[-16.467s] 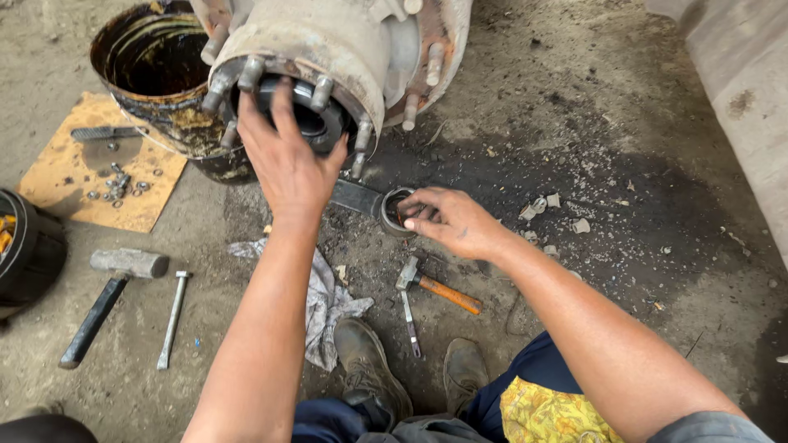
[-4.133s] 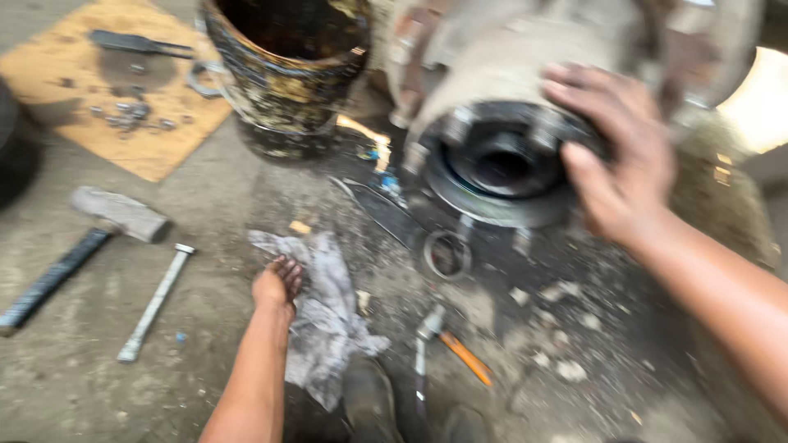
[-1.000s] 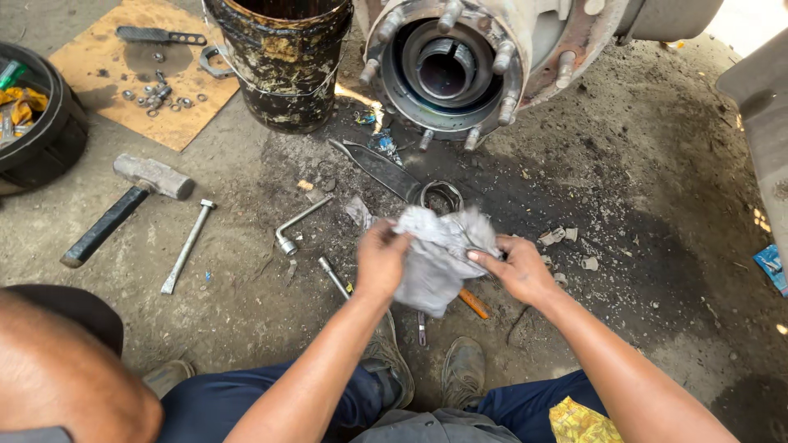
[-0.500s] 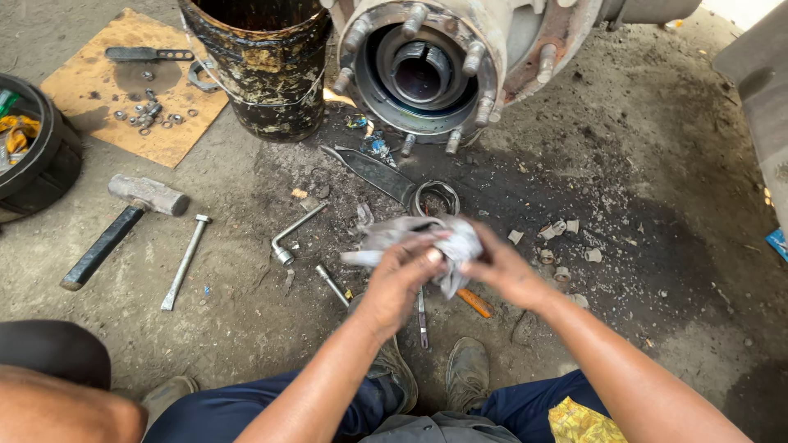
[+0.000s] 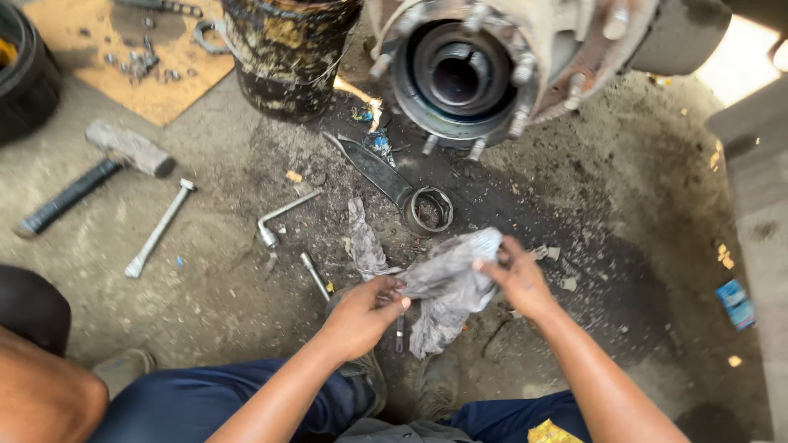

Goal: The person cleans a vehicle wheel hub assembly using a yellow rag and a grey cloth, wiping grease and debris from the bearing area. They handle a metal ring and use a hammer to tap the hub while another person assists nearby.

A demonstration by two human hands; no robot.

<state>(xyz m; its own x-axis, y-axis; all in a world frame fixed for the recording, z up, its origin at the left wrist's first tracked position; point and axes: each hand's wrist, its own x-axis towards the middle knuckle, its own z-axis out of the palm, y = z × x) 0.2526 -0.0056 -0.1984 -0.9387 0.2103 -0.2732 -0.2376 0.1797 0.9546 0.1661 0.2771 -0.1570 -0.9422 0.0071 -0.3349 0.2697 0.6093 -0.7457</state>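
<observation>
A dirty grey rag (image 5: 447, 287) is stretched between both my hands above the oily ground. My left hand (image 5: 361, 312) pinches its near-left end and my right hand (image 5: 517, 275) grips its right edge. A greasy wheel hub (image 5: 472, 70) with protruding studs hangs ahead at the top, its round bore facing me. Just below it on the ground lie a metal ring (image 5: 428, 210) and a flat dark bar (image 5: 369, 168).
A grimy black bucket (image 5: 287, 57) stands left of the hub. A sledgehammer (image 5: 90, 176), a long bolt tool (image 5: 160, 228) and an L-shaped wrench (image 5: 283, 215) lie to the left. Cardboard with small parts (image 5: 123, 57) sits at the top left. Another person's knee (image 5: 41, 402) shows at bottom left.
Earlier my hands were at the hub and on the ground; I picked up the rag. In the last second it went from bunched to pulled out between my hands.
</observation>
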